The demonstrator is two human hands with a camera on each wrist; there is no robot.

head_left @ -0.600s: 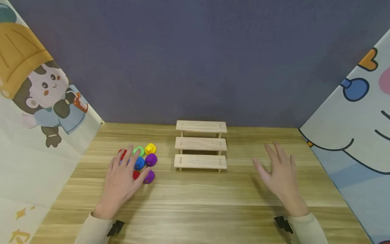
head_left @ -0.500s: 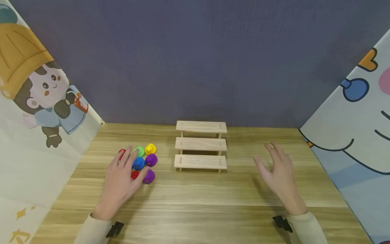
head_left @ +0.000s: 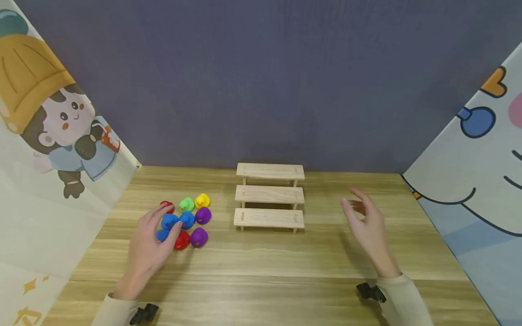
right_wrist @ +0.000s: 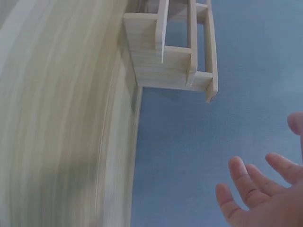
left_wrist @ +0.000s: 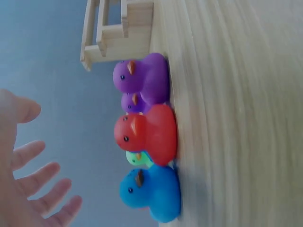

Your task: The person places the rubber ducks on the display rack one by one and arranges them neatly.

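Note:
My left hand hovers over the left side of a cluster of rubber ducks, its fingers relaxed and holding nothing. Around it are a red duck, a blue duck, another blue duck, a purple duck, a green duck and a yellow duck. The left wrist view shows a gap between the fingers and the upright red duck and blue duck. My right hand is held above the table on the right, fingers loosely bent around nothing.
A three-tier wooden step shelf stands at the middle back of the wood-grain table. A dark blue-grey panel rises behind it. Printed cartoon panels border the left and right sides.
My left hand has drawn back slightly left, uncovering more blue and red ducks, with its fingers more bent. My right hand has shifted a little left and its fingers have curled somewhat.

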